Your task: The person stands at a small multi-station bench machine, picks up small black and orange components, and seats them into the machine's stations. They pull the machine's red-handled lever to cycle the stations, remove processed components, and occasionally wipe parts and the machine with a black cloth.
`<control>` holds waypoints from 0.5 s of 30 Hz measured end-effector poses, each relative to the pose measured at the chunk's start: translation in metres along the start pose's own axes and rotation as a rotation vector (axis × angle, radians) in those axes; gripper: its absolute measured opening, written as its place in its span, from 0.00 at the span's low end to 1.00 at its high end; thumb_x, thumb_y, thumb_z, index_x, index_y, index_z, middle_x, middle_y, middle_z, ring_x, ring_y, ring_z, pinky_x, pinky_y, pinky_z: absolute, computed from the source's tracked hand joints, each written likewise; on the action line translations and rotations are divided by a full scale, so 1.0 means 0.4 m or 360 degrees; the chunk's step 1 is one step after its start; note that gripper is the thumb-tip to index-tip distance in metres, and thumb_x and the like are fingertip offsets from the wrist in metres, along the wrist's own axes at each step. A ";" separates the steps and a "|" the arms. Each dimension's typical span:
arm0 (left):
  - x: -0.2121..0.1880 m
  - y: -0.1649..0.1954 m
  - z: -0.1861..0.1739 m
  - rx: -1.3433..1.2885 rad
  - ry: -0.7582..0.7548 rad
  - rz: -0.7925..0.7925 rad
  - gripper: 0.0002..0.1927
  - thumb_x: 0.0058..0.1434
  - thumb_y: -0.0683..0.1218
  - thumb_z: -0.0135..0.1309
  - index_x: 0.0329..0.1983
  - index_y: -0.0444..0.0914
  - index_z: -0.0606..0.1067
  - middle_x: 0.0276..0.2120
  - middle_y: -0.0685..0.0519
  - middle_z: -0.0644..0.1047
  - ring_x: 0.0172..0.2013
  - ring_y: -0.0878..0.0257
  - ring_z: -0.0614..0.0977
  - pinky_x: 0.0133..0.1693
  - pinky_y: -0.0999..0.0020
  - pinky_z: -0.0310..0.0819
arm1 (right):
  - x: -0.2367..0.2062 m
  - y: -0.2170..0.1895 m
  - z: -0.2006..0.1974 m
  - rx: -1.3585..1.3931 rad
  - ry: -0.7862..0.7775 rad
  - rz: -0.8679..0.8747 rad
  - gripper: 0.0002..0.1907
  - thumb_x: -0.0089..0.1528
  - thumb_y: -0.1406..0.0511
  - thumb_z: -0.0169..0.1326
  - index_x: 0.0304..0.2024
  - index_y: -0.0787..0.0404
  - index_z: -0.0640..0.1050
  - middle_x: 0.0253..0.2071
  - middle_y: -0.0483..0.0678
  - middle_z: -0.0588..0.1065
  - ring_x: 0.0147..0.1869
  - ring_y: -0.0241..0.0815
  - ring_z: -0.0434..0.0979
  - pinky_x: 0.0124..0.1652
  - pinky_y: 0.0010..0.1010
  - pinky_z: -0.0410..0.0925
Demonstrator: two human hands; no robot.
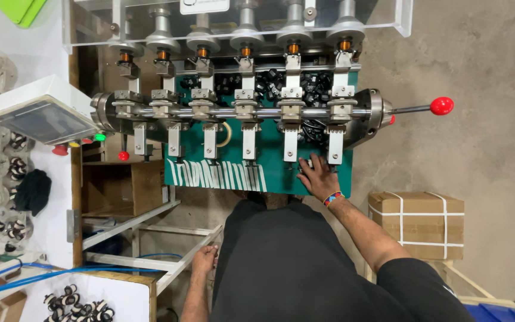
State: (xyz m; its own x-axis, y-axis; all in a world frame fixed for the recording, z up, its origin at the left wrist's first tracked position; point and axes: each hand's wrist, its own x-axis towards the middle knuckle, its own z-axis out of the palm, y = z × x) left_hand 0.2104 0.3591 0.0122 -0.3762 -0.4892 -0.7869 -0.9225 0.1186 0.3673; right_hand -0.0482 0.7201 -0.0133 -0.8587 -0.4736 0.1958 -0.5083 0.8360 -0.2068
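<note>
I stand over a multi-head machine with several vertical spindles and clamps in a row above a green tray. My right hand lies flat on the tray's right end, just below the second clamp from the right, fingers spread over small black parts; a striped wristband sits on the wrist. Whether it holds a part I cannot tell. My left hand hangs low by my hip, fingers curled loosely beside a white metal frame, holding nothing that I can see.
A lever with a red ball knob sticks out at the machine's right. A strapped cardboard box stands at right on the concrete floor. At left are a control box with coloured buttons, clear trays of black-and-white coils, and blue cables.
</note>
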 end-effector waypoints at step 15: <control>-0.050 -0.005 -0.070 0.0158 0.0352 0.0464 0.17 0.57 0.56 0.63 0.31 0.37 0.83 0.26 0.46 0.82 0.29 0.55 0.84 0.37 0.58 0.78 | 0.082 -0.016 -0.019 0.0335 -0.0138 -0.0129 0.20 0.60 0.54 0.60 0.49 0.56 0.79 0.47 0.54 0.72 0.47 0.55 0.75 0.40 0.47 0.71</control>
State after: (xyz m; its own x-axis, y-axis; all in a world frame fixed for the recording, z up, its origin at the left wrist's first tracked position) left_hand 0.2224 0.3445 0.0412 -0.6062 -0.5962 -0.5264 -0.7876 0.3579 0.5016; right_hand -0.0727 0.7013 0.0017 -0.8122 -0.5667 0.1387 -0.5707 0.7224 -0.3905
